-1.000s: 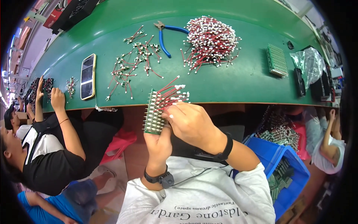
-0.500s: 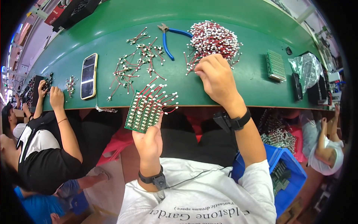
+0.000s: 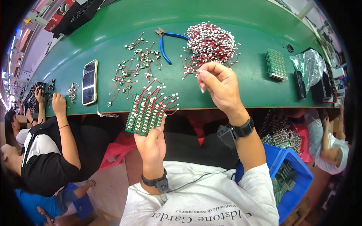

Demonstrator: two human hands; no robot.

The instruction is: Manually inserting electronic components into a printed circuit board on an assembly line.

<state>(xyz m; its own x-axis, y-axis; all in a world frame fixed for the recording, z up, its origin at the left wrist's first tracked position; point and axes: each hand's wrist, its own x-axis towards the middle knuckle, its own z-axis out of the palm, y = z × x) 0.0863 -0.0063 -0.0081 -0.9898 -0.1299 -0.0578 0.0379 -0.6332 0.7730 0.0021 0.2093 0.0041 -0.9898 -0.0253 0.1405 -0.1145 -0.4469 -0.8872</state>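
Green bench top [image 3: 245, 86] curves across the upper half of the frame, and just below its front edge, left of centre, the left hand [image 3: 151, 145] grips a green circuit board [image 3: 141, 115] by its lower corner, thumb on the face, the board tilted and bristling with short red wires [image 3: 158, 98] along its upper side. The right hand [image 3: 220, 86] is raised at centre, fingers curled and pinched together at the tips beside the lower edge of a wire pile [image 3: 211, 41]; whether it holds a wire I cannot tell. Blue-handled cutters [image 3: 166, 43] lie just left of the pile, and loose wired pieces [image 3: 132, 69] scatter further left, near a phone [image 3: 89, 82]. Another green board [image 3: 276, 64] sits at the right of the bench, with crumpled plastic [image 3: 311, 64] beyond it. At lower right stands a blue bin [image 3: 298, 188] of boards. Along the left edge, another person's arm [image 3: 66, 128] reaches up to the bench.
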